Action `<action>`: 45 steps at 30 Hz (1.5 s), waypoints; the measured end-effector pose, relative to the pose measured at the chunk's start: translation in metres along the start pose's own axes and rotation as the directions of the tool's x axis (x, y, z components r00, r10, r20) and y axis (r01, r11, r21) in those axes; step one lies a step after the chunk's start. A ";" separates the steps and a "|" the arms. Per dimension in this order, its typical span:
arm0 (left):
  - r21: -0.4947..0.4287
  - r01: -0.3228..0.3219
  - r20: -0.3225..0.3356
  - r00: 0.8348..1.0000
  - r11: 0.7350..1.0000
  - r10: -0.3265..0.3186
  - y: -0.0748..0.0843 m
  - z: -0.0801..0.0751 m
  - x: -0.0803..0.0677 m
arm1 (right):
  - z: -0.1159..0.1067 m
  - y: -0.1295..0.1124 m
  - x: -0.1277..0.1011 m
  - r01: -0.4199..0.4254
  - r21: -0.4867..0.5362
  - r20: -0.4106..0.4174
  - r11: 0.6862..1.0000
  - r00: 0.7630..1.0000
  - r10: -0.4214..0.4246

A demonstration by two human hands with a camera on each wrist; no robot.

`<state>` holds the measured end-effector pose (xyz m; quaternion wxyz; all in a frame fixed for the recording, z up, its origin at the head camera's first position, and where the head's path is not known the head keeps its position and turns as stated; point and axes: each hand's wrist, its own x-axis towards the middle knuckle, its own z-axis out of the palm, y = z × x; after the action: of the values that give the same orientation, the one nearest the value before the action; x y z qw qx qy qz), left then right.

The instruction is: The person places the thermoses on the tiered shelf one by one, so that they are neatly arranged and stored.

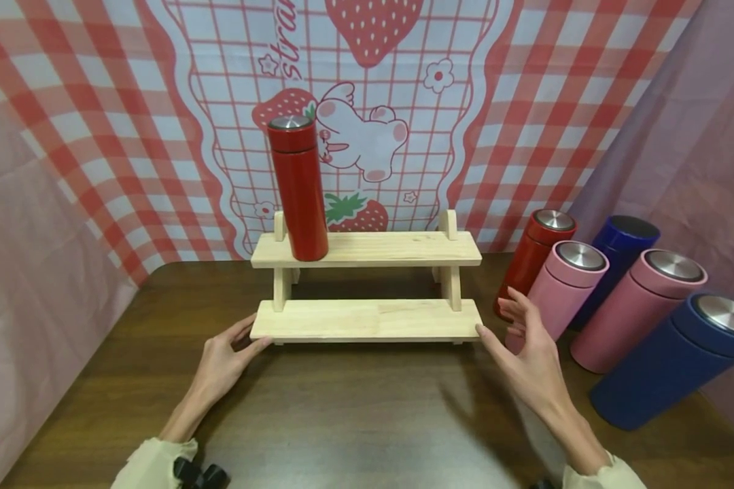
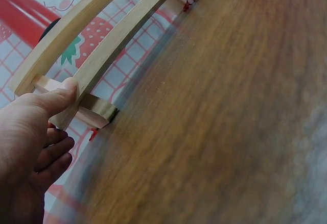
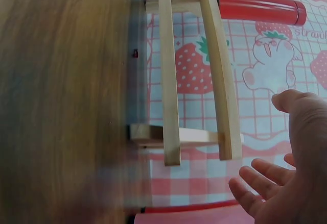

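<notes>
A two-tier wooden display rack [image 1: 367, 320] stands on the brown table. Upright at the left of its top tier is a red thermos bottle [image 1: 302, 197] with a silver-topped lid. My left hand [image 1: 220, 360] pinches the left end of the lower tier; in the left wrist view its thumb [image 2: 64, 92] lies on the board's end, the other fingers lower down. At the opposite end, my right hand [image 1: 535, 363] has its thumb near the front corner and its fingers spread. The right wrist view shows that hand [image 3: 311, 157] apart from the boards, holding nothing.
Several thermos bottles crowd the right side: a red one [image 1: 529, 261], a pink one [image 1: 563, 292], a dark blue one [image 1: 608, 272], a larger pink one [image 1: 636, 316] and a big blue one [image 1: 667, 367]. A red checked strawberry cloth [image 1: 526, 102] hangs behind the table [image 1: 355, 407].
</notes>
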<state>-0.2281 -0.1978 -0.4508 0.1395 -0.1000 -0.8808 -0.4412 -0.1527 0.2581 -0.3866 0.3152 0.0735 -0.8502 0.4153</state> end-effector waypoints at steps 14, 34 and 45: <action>0.004 0.009 -0.002 1.000 1.000 -0.009 0.001 0.000 0.000 | -0.033 0.011 -0.018 0.010 -0.007 -0.085 1.000 0.996 -0.011; 0.004 0.007 -0.004 1.000 1.000 -0.007 0.003 0.000 0.000 | -0.066 0.020 -0.047 0.020 -0.039 -0.124 0.999 0.992 -0.024; 0.003 0.022 0.001 1.000 1.000 -0.022 0.004 0.001 -0.001 | -0.090 0.029 -0.069 -0.037 -0.071 -0.258 0.997 0.966 0.018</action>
<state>-0.2267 -0.1950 -0.4488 0.1343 -0.0903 -0.8825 -0.4416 -0.0666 0.3354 -0.4059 0.4195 -0.0046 -0.8182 0.3932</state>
